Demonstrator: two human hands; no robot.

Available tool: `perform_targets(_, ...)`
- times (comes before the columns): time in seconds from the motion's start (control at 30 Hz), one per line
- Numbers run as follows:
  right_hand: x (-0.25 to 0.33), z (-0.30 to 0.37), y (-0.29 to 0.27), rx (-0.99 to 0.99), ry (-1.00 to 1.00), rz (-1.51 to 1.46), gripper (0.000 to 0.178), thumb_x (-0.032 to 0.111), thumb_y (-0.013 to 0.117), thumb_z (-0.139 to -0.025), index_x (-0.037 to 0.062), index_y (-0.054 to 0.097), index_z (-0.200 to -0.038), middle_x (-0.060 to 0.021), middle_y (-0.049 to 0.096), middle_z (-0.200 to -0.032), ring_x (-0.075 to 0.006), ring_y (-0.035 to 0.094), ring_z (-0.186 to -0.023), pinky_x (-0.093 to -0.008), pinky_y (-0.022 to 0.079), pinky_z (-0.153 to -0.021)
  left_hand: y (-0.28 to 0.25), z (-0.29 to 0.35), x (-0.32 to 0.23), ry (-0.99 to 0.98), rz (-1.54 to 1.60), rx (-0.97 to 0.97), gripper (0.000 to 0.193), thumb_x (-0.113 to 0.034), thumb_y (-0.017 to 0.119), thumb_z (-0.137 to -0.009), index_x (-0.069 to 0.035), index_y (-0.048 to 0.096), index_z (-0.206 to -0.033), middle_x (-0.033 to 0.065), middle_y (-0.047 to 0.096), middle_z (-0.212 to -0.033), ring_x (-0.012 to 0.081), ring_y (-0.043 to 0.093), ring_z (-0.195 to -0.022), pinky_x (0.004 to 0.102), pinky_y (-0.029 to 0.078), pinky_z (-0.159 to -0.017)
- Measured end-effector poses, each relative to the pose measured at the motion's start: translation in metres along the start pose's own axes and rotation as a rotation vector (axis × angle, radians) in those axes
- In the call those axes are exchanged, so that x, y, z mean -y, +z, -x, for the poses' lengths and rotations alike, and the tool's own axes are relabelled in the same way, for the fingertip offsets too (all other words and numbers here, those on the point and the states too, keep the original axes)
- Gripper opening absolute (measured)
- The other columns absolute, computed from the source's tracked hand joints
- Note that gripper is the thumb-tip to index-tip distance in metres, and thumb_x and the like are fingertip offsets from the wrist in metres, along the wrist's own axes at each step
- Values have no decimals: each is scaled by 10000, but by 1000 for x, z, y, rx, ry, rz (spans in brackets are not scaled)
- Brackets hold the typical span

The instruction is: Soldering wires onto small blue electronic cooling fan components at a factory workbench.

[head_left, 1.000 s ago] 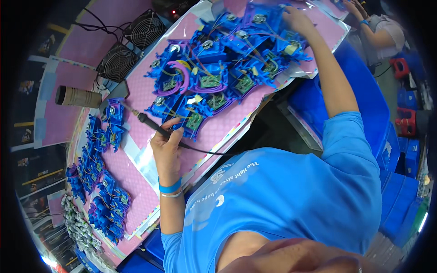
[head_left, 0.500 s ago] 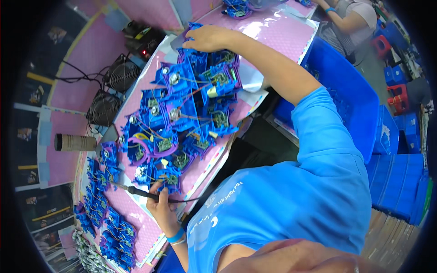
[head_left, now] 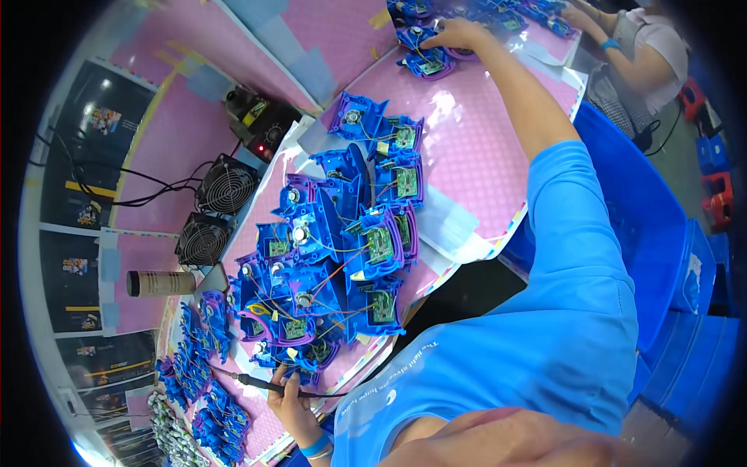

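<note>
My left hand (head_left: 292, 401) is closed around the black handle of a soldering iron (head_left: 261, 383), whose thin tip points left toward several small blue parts (head_left: 187, 350). At the far end of the bench, my right hand (head_left: 461, 36) has its fingers on a blue plastic housing (head_left: 424, 61) with a purple rim, in a small group. Between my hands lies a large cluster of opened blue housings (head_left: 327, 226). They carry green circuit boards (head_left: 380, 245), round silver speakers (head_left: 301, 233) and thin loose wires. The right fingertips are partly hidden against the housing.
Two black fans (head_left: 226, 184) and a dark box with a red light (head_left: 268, 140) stand along the bench's left side. A cylindrical container (head_left: 159, 283) lies nearby. Blue bins (head_left: 638, 210) are at right. A co-worker (head_left: 634, 66) sits at the far right.
My right hand has moved from the top of the large cluster to the farther group of housings. The view has shifted; my left hand still holds the soldering iron.
</note>
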State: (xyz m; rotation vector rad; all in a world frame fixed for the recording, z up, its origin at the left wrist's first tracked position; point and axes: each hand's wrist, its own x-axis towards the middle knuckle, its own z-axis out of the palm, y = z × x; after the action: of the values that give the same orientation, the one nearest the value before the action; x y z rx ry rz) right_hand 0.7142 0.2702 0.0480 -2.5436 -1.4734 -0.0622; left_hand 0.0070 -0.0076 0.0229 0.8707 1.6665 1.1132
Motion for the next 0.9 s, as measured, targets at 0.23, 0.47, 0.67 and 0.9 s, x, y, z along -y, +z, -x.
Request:
perform_targets(0.23, -33, 8, 3, 74, -366, -36, 463, 445, 689, -768, 147, 742, -1120, -122, 663, -1279, -337, 656, -1137, -448, 522, -962, -8, 4, -8, 76, -73, -82, 378, -13, 698, -928, -18, 663, -1304, -73, 552, -713, -22, 346, -458, 184, 190, -387)
perform_targets(0.47, -21, 109, -30, 86, -580, -238, 306, 302, 722, -742, 92, 719, -965, -171, 575, -1435, -333, 653, -1064, -428, 527, -927, -7, -1, -5, 45, -34, -109, 359, -35, 697, -935, 3, 655, -1289, -63, 547, -682, -8, 384, -445, 186, 229, -365)
perform_targets(0.67, 24, 178, -32, 119, -741, -332, 383, 272, 733, -787, 113, 701, -1134, -144, 601, -1368, -364, 563, -1190, -446, 458, -1046, -3, 1, -5, 18, 25, -124, 363, -31, 681, -945, 8, 633, -1303, -34, 572, -676, 31, 504, -452, 185, 319, -346)
perform_targets(0.9, 8, 139, -45, 313, -852, -782, 453, 242, 756, -824, 80, 698, -1243, -127, 710, -1206, -276, 670, -1070, -385, 520, -953, -6, -1, -2, 7, 39, -153, 346, -40, 687, -945, 3, 650, -1286, -32, 559, -655, 32, 475, -426, 187, 288, -347)
